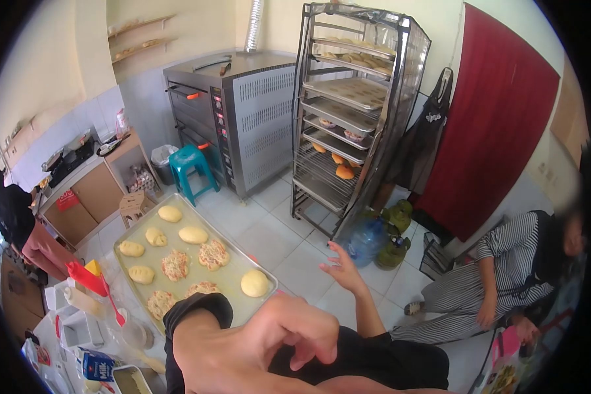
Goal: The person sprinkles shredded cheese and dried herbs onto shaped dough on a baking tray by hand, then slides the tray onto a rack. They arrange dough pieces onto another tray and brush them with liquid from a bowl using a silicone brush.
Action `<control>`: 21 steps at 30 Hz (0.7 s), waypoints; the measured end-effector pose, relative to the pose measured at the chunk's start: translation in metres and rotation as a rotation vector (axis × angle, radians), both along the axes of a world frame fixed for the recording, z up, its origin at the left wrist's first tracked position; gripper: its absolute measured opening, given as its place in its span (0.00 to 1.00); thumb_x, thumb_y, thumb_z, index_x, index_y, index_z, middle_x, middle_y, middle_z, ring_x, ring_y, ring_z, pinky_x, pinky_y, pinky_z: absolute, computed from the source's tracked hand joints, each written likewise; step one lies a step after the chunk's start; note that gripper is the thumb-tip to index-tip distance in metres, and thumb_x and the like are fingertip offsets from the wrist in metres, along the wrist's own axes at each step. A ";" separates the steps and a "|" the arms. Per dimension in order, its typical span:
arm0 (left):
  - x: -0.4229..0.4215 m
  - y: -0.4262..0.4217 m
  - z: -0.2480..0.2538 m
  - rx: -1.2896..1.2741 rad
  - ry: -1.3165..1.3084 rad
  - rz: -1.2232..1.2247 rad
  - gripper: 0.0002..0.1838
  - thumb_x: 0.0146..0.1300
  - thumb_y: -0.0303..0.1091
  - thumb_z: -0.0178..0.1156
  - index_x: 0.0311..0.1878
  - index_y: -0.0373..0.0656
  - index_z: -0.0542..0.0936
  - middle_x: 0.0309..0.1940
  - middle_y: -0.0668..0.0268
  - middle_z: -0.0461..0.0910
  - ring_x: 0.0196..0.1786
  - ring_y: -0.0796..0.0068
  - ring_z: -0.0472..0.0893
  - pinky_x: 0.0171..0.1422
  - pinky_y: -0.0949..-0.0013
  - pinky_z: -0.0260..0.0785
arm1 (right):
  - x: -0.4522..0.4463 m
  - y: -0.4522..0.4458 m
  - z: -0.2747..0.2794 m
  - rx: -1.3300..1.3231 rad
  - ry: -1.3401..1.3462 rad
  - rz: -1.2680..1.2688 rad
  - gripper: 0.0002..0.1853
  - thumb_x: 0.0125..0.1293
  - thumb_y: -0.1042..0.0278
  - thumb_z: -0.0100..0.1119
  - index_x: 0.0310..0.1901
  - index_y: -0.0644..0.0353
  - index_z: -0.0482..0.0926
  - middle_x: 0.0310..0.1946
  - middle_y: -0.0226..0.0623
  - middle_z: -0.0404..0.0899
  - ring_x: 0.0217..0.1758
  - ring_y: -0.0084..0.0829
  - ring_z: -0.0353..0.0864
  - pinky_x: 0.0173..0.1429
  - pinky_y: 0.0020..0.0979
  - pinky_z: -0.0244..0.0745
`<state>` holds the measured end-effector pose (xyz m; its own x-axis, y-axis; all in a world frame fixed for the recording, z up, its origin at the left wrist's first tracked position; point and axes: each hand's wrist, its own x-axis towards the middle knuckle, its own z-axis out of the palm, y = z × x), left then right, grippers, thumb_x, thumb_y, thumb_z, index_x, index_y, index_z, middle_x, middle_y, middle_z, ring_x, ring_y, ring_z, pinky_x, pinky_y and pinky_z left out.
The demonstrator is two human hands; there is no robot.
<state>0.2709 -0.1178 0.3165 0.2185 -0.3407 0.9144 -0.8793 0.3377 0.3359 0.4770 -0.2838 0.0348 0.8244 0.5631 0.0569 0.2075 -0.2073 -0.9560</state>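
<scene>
My left hand (289,331) is large and close to the camera at the bottom centre, with its fingers curled and nothing visible in them. A black sleeve cuff (200,307) shows beside it, over the tray's near edge. My right hand (341,266) hangs in the air right of the tray, empty, its fingers spread. The metal tray (233,259) holds several pieces of dough. Some are plain and glossy, like the round bun (254,283) at the right corner; others, like this shredded-topped piece (175,264), carry a topping. Part of the near edge is hidden.
On the left are a red bottle (87,278), a milk pack (97,365) and white containers (80,331). Beyond stand a teal stool (192,172), an oven (259,118) and a tray rack (348,98). One person (20,217) stands far left; another (515,253) sits at right.
</scene>
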 end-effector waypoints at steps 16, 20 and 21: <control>0.008 0.060 0.044 -0.035 0.027 -0.054 0.36 0.57 0.70 0.36 0.34 0.45 0.79 0.39 0.59 0.58 0.36 0.69 0.63 0.41 0.70 0.57 | -0.006 0.059 0.077 -0.104 -0.026 0.063 0.38 0.53 0.55 0.63 0.63 0.53 0.56 0.62 0.44 0.55 0.55 0.40 0.68 0.53 0.37 0.69; 0.008 0.069 0.045 0.024 0.031 -0.074 0.35 0.57 0.68 0.37 0.36 0.45 0.79 0.42 0.58 0.56 0.37 0.68 0.64 0.41 0.69 0.58 | -0.008 0.060 0.070 -0.102 -0.007 0.047 0.37 0.53 0.56 0.64 0.63 0.53 0.57 0.61 0.44 0.56 0.53 0.38 0.70 0.53 0.36 0.69; 0.006 0.072 0.043 0.060 0.037 -0.062 0.33 0.58 0.66 0.38 0.39 0.43 0.78 0.43 0.57 0.56 0.37 0.67 0.64 0.41 0.70 0.59 | -0.007 0.060 0.065 -0.108 -0.005 0.049 0.37 0.53 0.57 0.64 0.63 0.54 0.57 0.61 0.44 0.56 0.52 0.37 0.70 0.52 0.35 0.69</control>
<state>0.2770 -0.0458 0.3592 0.2282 -0.4086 0.8838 -0.8442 0.3692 0.3887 0.4701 -0.2234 0.1000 0.7955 0.6060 -0.0023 0.2246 -0.2984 -0.9277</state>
